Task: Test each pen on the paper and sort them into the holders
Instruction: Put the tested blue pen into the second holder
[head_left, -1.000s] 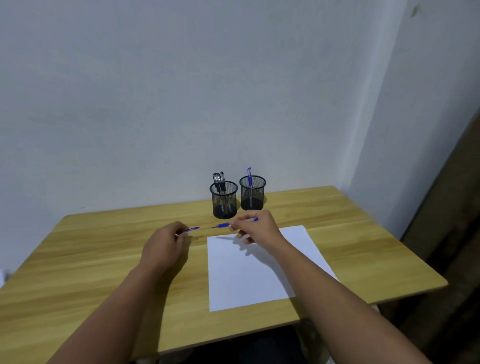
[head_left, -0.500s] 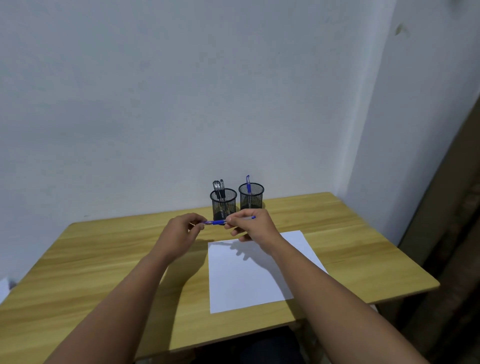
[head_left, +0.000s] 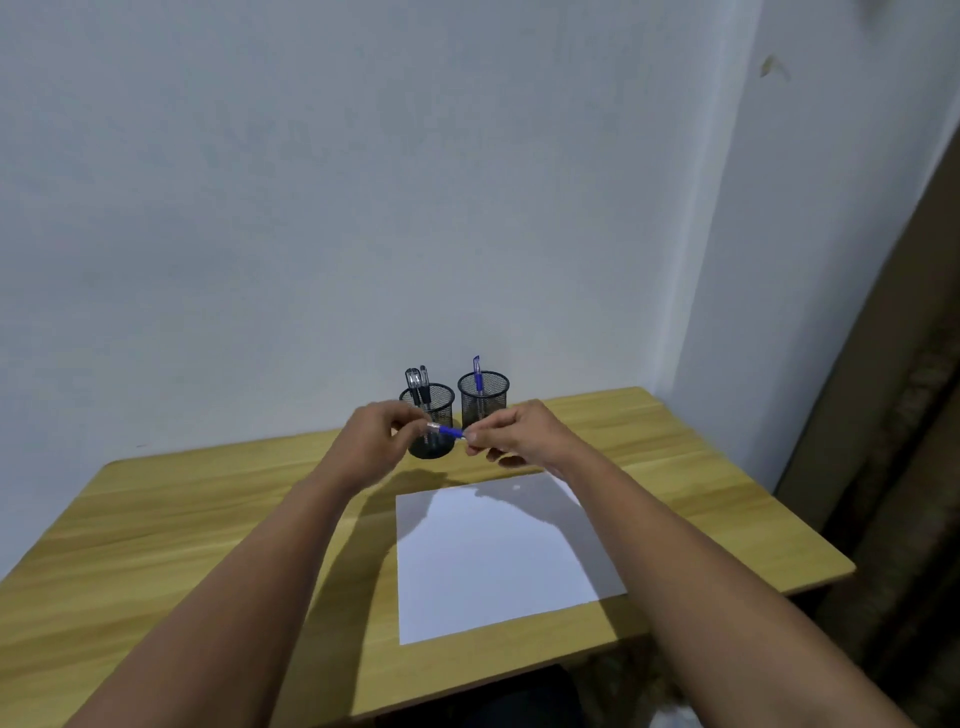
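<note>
Blue pen (head_left: 450, 431) pinched at both ends between left hand (head_left: 375, 442) and right hand (head_left: 519, 434) fingertips, seemingly being capped; next, drop it into a mesh holder (head_left: 483, 399) just beyond.

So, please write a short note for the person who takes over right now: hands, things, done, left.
Left hand and right hand both pinch one blue pen, held level above the table.
Left holder has dark pens; right holder has one blue pen.
Paper shows no marks that I can see.
Left: drop this pen into a holder; whether it was tested I cannot tell.
</note>
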